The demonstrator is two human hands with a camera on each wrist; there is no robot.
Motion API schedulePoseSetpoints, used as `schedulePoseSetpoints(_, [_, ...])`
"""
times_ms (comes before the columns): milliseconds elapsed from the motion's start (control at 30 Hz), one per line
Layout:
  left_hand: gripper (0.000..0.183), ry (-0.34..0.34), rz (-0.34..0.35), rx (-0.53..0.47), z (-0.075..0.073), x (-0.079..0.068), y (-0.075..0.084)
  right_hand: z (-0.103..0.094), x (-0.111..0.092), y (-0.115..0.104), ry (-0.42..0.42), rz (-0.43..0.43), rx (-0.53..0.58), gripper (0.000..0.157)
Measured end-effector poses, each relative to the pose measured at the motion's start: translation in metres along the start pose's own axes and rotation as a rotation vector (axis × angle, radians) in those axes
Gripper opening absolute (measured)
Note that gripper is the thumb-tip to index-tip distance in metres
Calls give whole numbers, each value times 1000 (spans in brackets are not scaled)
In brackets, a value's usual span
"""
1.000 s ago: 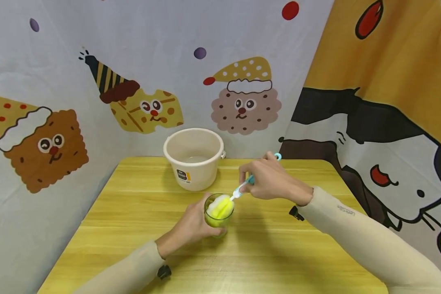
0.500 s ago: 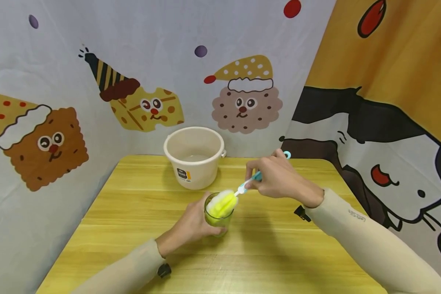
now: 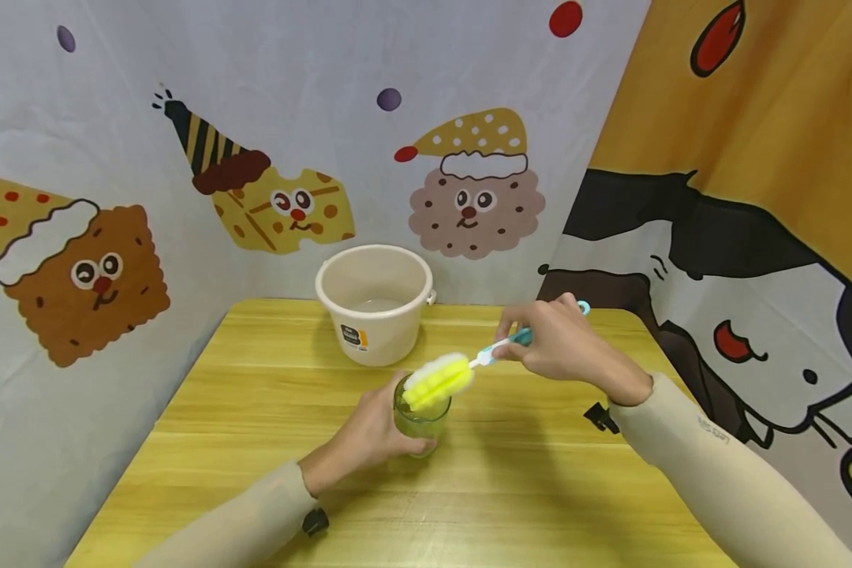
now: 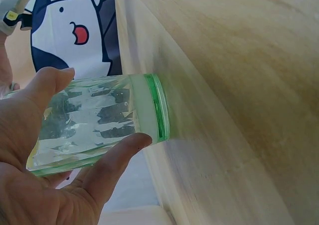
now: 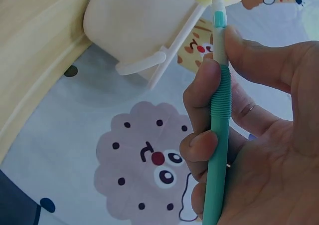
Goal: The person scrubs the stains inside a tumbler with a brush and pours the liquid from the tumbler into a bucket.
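My left hand (image 3: 376,430) grips a clear greenish drinking glass (image 3: 426,430) around its side, low over the table. In the left wrist view the glass (image 4: 99,120) lies between thumb and fingers, its thick green base facing the tabletop. My right hand (image 3: 561,339) holds a bottle brush by its teal and white handle (image 5: 220,135), fingers curled round it. The yellow and white sponge head (image 3: 440,380) slants over the glass's rim, its lower tip at the mouth and the larger part outside.
A cream bucket (image 3: 376,339) with a label stands at the back of the wooden table (image 3: 255,410). Behind the table hangs a cartoon-printed cloth (image 3: 277,95).
My right hand has moved right and drawn the brush head up from inside the glass to its rim. The left hand and glass have stayed nearly in place.
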State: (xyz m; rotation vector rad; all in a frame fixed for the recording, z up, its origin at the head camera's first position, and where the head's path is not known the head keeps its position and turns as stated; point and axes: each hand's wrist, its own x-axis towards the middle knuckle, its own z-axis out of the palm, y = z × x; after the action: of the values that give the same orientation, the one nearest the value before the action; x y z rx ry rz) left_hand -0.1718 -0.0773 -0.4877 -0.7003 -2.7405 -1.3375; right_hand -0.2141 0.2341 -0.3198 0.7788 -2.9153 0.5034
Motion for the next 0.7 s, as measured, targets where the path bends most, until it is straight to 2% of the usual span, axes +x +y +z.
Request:
schedulePoseSetpoints(167, [98, -3, 3, -9, -1, -1, 0, 1, -3, 8, 9, 27, 49, 11])
schedulePoseSetpoints(367, [108, -4, 10, -5, -1, -1, 1, 4, -8, 15, 18, 58, 119, 12])
schedulePoseSetpoints(567, [107, -1, 44, 1, -1, -2, 1, 14, -16, 21, -19, 106, 259, 14])
schedulePoseSetpoints(700, [106, -2, 29, -4, -1, -2, 0, 24, -19, 27, -57, 125, 355, 13])
